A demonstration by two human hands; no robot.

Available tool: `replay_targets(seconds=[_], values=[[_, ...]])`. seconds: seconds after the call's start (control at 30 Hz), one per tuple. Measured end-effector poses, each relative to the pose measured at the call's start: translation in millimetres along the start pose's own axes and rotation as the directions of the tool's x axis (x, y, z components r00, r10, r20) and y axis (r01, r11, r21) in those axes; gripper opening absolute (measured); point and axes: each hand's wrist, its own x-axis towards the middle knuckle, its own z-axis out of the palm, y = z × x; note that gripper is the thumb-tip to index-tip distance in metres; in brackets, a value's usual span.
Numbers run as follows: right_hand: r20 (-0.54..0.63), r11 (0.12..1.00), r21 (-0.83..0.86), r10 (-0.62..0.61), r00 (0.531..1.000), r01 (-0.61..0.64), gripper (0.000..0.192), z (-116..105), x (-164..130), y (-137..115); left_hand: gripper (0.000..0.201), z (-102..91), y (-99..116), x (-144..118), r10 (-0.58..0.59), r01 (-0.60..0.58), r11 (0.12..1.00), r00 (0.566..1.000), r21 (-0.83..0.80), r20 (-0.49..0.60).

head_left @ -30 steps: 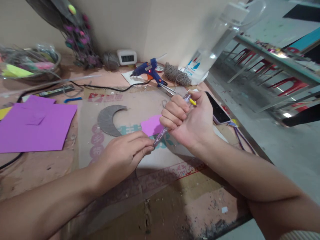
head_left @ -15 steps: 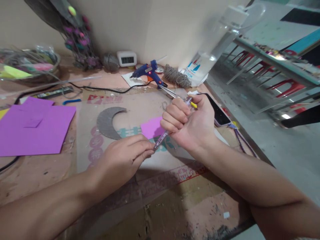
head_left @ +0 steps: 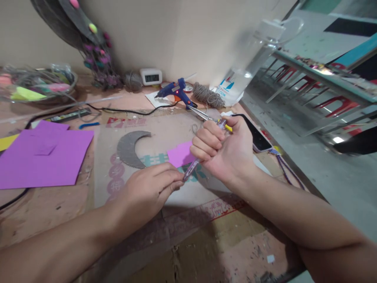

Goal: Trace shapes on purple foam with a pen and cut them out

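Observation:
A slim, see-through purple pen [head_left: 191, 169] slants between my two hands. My right hand [head_left: 222, 147] is wrapped round its barrel in a fist, thumb near the upper end. With fingertips pinched together, my left hand [head_left: 156, 182] grips the lower tip. Beneath and behind the fists lies a small pink-purple paper piece [head_left: 180, 154] on the printed plastic sheet [head_left: 108, 137]. A grey crescent shape [head_left: 129, 149] rests on that sheet, beyond my left hand. Just past my right hand are scissors [head_left: 200, 113], partly hidden.
Purple sheets [head_left: 44, 165] lie at left, below a cluttered basket [head_left: 75, 84]. At the back are a blue glue gun [head_left: 176, 90], its cord, grey yarn [head_left: 207, 96], a small clock [head_left: 151, 76] and a water bottle [head_left: 250, 59]. A phone [head_left: 256, 135] sits by the right table edge.
The view has shifted slightly, so the scene sits a little lower and the left side further right. Both hands keep the same hold on the pen.

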Motion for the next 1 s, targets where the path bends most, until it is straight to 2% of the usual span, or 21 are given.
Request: replay_targets(seconds=[0.33,0.5,1.0], values=[[0.06,1.0,0.007,0.01,0.998,-0.01,0.052,-1.4,-0.4,0.3,0.011,-0.9,1.4,-0.2,0.017,-0.017,1.0,1.0,0.016,0.008],[0.057,1.0,0.023,0.005,0.998,-0.007,0.046,-3.5,0.9,0.7,0.011,-0.9,0.3,-0.2,0.022,-0.022,1.0,1.0,0.016,0.005],[0.043,1.0,0.011,0.012,0.999,-0.013,0.047,-0.8,-0.6,0.5,0.011,-1.6,-0.2,-1.8,0.01,-0.011,1.0,1.0,0.016,0.029]])
